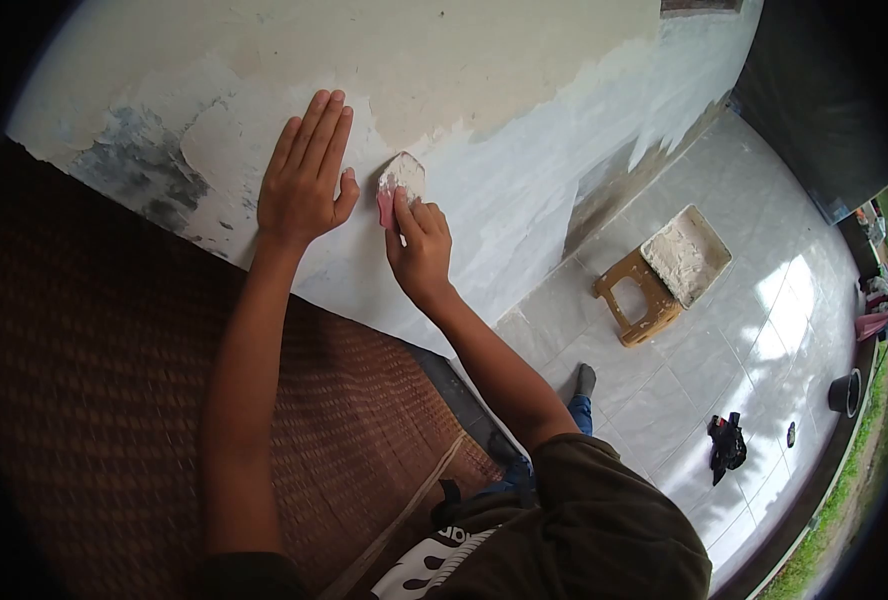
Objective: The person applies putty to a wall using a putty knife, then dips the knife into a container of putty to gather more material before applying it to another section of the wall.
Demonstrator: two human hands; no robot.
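One scraper pointing up in view, long axis leaning right, right hand gripping, left hand open

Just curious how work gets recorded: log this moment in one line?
left hand: flat on wall | right hand: holding scraper | tray: on stool

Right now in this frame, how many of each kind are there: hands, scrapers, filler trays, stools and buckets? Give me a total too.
Hands: 2, the left hand flat on the wall and the right hand gripping
Scraper: 1
Filler tray: 1
Stool: 1
Bucket: 1
Total: 6
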